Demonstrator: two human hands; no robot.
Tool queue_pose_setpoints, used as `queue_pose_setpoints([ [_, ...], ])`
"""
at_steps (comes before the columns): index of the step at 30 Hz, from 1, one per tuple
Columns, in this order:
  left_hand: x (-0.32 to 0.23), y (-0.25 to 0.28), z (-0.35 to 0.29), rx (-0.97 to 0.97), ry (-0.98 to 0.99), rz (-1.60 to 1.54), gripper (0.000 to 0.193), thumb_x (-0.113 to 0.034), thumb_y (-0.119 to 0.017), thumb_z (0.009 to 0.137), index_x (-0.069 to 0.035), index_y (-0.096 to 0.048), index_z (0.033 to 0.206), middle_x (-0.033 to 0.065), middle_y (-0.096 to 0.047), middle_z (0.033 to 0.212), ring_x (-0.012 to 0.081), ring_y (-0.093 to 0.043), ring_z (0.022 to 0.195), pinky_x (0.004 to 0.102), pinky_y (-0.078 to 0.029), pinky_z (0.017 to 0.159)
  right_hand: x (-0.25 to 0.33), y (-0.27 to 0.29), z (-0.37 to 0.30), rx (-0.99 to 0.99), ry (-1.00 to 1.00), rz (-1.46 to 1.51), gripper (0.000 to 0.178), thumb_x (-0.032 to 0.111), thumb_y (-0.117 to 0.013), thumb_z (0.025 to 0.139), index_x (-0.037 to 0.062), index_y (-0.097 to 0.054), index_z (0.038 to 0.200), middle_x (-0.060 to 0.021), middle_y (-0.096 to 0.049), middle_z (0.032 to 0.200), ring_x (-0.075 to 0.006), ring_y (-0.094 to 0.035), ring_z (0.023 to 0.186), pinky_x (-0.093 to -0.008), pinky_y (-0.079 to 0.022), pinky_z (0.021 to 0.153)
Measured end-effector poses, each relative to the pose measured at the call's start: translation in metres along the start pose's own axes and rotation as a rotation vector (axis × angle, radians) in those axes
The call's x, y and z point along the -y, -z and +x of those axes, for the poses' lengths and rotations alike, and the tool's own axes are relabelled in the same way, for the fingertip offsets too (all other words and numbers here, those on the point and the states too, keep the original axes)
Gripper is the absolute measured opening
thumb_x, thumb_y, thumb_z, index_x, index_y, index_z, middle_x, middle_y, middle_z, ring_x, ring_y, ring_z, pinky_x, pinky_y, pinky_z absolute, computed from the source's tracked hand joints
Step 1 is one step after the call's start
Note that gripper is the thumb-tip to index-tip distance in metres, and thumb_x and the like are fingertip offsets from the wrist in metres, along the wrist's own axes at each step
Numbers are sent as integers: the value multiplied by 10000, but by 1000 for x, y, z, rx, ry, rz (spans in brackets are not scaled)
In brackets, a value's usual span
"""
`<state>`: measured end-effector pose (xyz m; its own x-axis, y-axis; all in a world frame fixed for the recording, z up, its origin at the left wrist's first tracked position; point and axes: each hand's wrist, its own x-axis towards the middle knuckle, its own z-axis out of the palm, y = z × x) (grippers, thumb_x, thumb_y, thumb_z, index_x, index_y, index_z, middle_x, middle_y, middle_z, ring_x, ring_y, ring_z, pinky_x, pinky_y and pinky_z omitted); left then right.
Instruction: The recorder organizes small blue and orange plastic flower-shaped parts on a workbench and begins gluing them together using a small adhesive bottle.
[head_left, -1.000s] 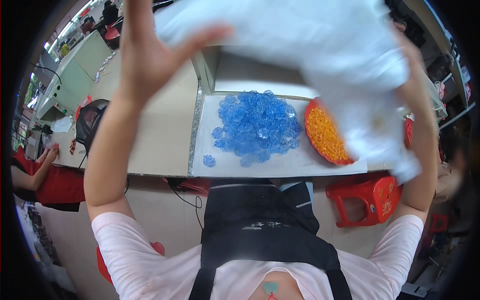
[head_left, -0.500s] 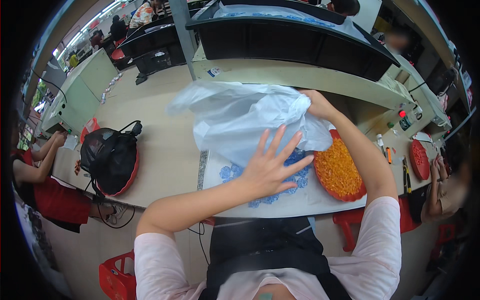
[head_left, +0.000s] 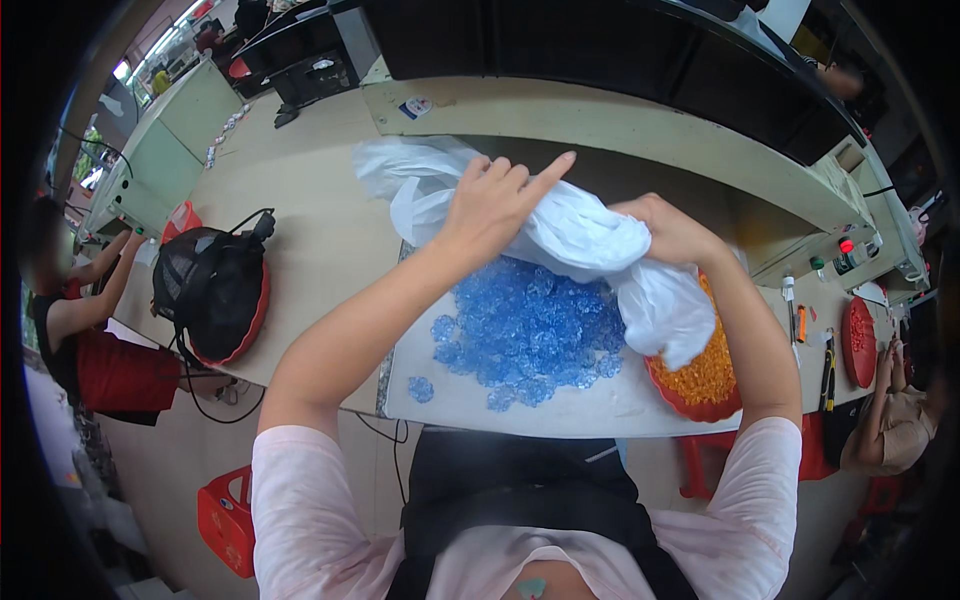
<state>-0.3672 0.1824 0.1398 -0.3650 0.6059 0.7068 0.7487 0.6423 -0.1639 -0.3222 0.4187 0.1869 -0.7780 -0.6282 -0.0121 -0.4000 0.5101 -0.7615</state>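
Note:
A crumpled white plastic bag [head_left: 585, 235] is stretched between my hands above the table. My left hand [head_left: 490, 205] has its fingers curled over the bag's left part, with one finger stretched out to the right. My right hand [head_left: 668, 228] is closed round the gathered bag, and a bunched end hangs below it. Under the bag lies a heap of clear blue plastic pieces [head_left: 535, 325], flower-like in shape, with one loose piece [head_left: 420, 389] at the left. The hanging end partly covers a red bowl [head_left: 700, 408] of small orange pieces [head_left: 700, 378].
To the left, a black mesh bag with a cord [head_left: 210, 285] sits in a red bowl. Pliers [head_left: 828, 370], an orange cutter [head_left: 801, 322] and a bowl of red pieces [head_left: 858, 340] lie right. A shelf edge [head_left: 620, 130] bounds the back; co-workers sit at both sides.
My left hand has gone from spread above the blue pieces to the bag. The bag has been gathered up and drawn rightward, uncovering a large blue heap.

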Motion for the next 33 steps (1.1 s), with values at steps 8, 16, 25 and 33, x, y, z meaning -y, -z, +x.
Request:
queue_pose_setpoints([
  [8,21,-38,-7,-131,-97,318,471,-101,-522,746,-246,-513,1193,62,-493,1080,224,-465,977,404,-356,863,-72,18,24,-535,-237,-663,304,152,-553,764,87,-587,1060,-180,-588,1031,-337,-537,1012,-390,-426,859],
  [16,56,-118,7,-126,123,155,453,-162,-490,817,-299,-458,1248,97,-490,1201,275,-470,1105,452,-376,915,-132,50,30,-671,-358,-1237,419,257,-565,789,58,-527,1155,-157,-526,1179,-343,-504,1051,-423,-385,911],
  [25,90,-173,42,-116,336,-216,349,-250,-510,825,-195,-518,1170,130,-540,1134,298,-502,1073,446,-388,916,-211,52,69,-370,68,-1323,398,354,-525,842,138,-516,1176,-124,-504,1186,-309,-493,1067,-442,-415,885],
  [33,41,-192,53,293,324,-260,370,-329,-542,796,-69,-567,1058,158,-577,1061,342,-524,1035,435,-379,931,-261,81,111,-887,72,-704,420,315,-544,860,68,-502,1197,-126,-517,1202,-290,-482,1089,-394,-389,913],
])
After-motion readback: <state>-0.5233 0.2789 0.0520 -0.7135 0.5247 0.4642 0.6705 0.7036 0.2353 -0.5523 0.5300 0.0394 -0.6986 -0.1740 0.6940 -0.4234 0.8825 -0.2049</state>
